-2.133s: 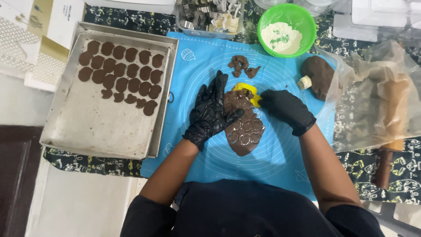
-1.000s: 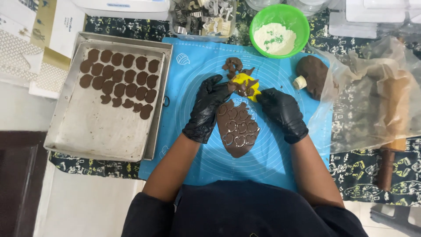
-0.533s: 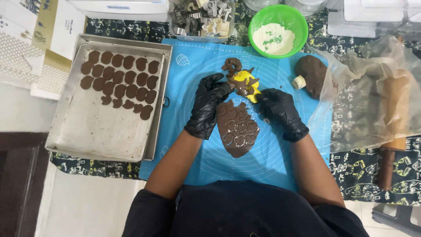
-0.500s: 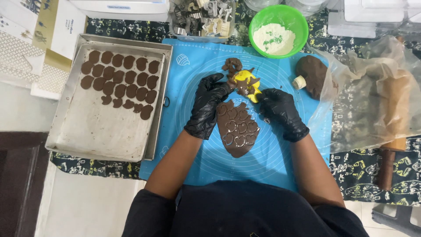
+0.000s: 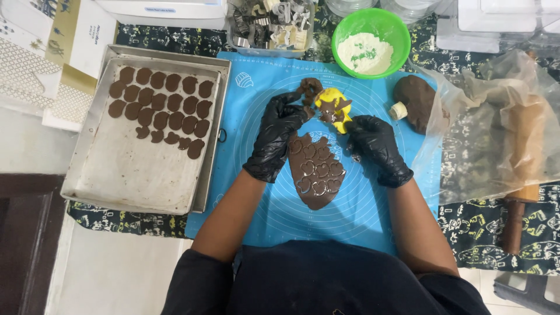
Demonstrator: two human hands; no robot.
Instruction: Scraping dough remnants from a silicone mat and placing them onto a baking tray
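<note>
Dough (image 5: pixel 317 171), brown, rolled flat into a long sheet on the blue silicone mat (image 5: pixel 262 105), scored all over with heart outlines, lying between both black-gloved hands. Left hand (image 5: pixel 275 137) resting beside the sheet's left edge, fingers (image 5: pixel 294 111) curled toward a yellow scraper (image 5: pixel 333 107) just past the sheet's far end. Right hand (image 5: pixel 376 146) on the other side, fingers bent inward near the same scraper; whether either hand actually pinches it, cannot tell. Scraper smeared with dark dough bits, with a small pile of dough scraps (image 5: pixel 309 88) touching its upper left.

To the left of the mat, a metal baking tray (image 5: pixel 134 175) bearing rows of cut brown cookies (image 5: pixel 163 108) in its far half, near half bare. Beyond the mat, a clear box of metal cookie cutters (image 5: pixel 269 23) and a green bowl (image 5: pixel 347 55) with white flour inside. At the mat's right edge, a rounded lump of brown dough (image 5: pixel 415 100) with a small pale cutter (image 5: pixel 398 110) just beside it. Further right, crumpled clear plastic (image 5: pixel 484 134) over a wooden rolling pin (image 5: pixel 519 192), all on a dark patterned cloth (image 5: pixel 513 245) covering the tabletop.
</note>
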